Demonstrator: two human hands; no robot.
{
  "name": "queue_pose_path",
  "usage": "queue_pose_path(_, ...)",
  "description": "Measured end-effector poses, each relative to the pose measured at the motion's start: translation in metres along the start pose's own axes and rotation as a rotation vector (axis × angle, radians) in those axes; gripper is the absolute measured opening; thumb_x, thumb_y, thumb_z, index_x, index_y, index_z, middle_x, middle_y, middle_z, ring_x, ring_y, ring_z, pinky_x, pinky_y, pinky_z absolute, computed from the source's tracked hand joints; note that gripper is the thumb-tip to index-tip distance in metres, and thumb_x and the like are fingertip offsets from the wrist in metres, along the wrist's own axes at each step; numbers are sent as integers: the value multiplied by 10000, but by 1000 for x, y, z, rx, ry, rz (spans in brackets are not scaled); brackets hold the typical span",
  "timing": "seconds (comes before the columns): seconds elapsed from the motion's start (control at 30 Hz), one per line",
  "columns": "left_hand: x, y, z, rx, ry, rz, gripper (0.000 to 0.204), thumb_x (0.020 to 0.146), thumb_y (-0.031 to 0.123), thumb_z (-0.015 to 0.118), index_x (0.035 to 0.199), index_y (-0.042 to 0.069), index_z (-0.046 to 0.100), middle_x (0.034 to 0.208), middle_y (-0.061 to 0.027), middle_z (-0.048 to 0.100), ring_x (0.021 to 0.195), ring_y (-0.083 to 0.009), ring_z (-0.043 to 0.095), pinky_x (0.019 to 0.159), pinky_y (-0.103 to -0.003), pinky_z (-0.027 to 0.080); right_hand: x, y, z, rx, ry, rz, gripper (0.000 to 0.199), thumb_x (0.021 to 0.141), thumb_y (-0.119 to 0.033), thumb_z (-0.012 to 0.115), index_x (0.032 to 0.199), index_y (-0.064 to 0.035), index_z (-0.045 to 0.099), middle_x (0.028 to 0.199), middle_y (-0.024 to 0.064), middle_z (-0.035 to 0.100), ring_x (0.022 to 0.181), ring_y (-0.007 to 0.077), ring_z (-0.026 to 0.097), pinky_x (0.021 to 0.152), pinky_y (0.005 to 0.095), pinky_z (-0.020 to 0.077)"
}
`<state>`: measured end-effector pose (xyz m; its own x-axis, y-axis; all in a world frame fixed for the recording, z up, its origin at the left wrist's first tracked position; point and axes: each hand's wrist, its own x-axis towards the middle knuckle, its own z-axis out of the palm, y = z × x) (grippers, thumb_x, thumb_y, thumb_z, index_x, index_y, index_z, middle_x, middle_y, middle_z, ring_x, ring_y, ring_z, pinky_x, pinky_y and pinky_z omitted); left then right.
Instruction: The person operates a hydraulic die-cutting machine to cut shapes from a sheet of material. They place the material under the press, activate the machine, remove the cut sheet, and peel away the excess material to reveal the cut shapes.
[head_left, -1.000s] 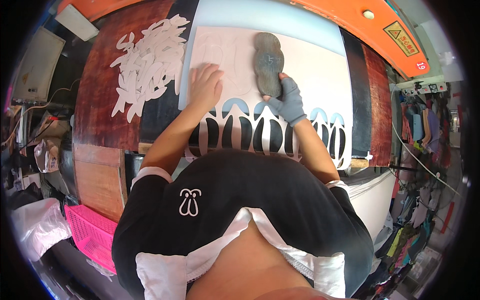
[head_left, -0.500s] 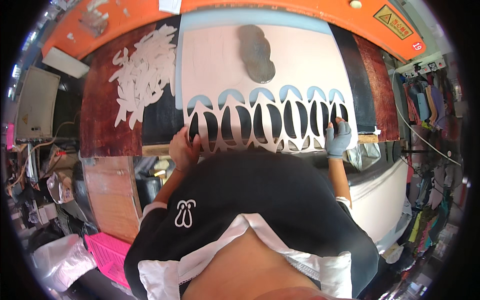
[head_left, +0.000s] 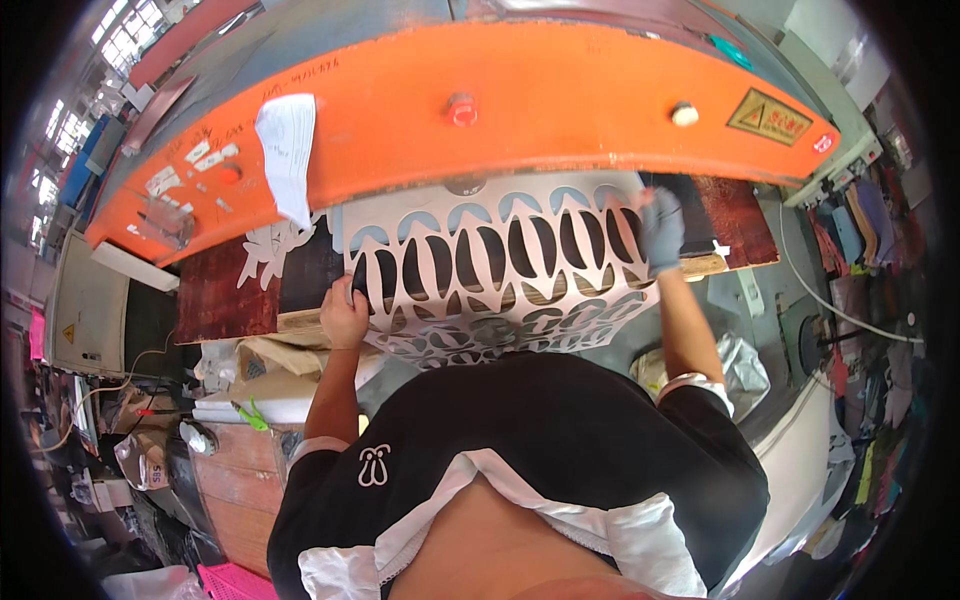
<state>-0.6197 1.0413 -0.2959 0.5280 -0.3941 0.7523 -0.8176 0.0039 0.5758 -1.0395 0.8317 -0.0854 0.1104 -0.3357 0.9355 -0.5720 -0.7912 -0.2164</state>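
A pale pink sheet (head_left: 480, 300) with rows of curved cut-outs lies on the work table, and its near part hangs over the front edge in front of my body. My bare left hand (head_left: 345, 315) pinches the sheet's left edge near the table front. At the sheet's right edge is my right hand (head_left: 662, 232) in a grey glove; its fingers are smeared by motion, so their grip is unclear. Under the orange beam, only the near end of a dark grey die (head_left: 465, 187) shows on the sheet.
The orange press beam (head_left: 540, 95) spans the far side, with a paper (head_left: 288, 155) hanging from it. White cut pieces (head_left: 270, 255) lie at the table's left. A grey metal box (head_left: 85, 305) stands further left, and coloured material hangs at the right.
The view has tilted up, showing more of the orange beam. The sheet has come toward me, with more cut-out rows over the edge. My right arm reaches farther forward.
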Motion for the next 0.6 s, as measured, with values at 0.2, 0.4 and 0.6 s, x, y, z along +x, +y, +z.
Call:
queue_pose_path(0.2, 2, -8, -1, 66, 27, 56, 271, 765, 137, 551, 1032, 93, 569, 835, -164, 607, 763, -378, 582, 686, -470, 467, 75, 12, -29, 245, 125, 170, 269, 908, -234, 461, 857, 21, 530, 772, 165, 532, 712, 288, 487, 696, 357, 410)
queue_pose_path(0.4, -3, -9, -5, 115, 88, 96, 155, 752, 117, 536, 888, 86, 603, 710, -127, 581, 671, -335, 575, 567, -437, 465, -49, 64, -66, -345, -212, 47, 240, 875, -250, 519, 944, -37, 606, 892, 185, 608, 851, 362, 572, 749, 436, 453)
queue_pose_path(0.6, -5, 0, -20, 136, 47, 85, 161, 749, 123, 552, 897, 87, 603, 736, -120, 596, 684, -326, 581, 592, -430, 474, -57, 77, -62, -511, -307, 114, 298, 832, -309, 551, 707, -66, 670, 711, 162, 633, 679, 356, 605, 673, 472, 446)
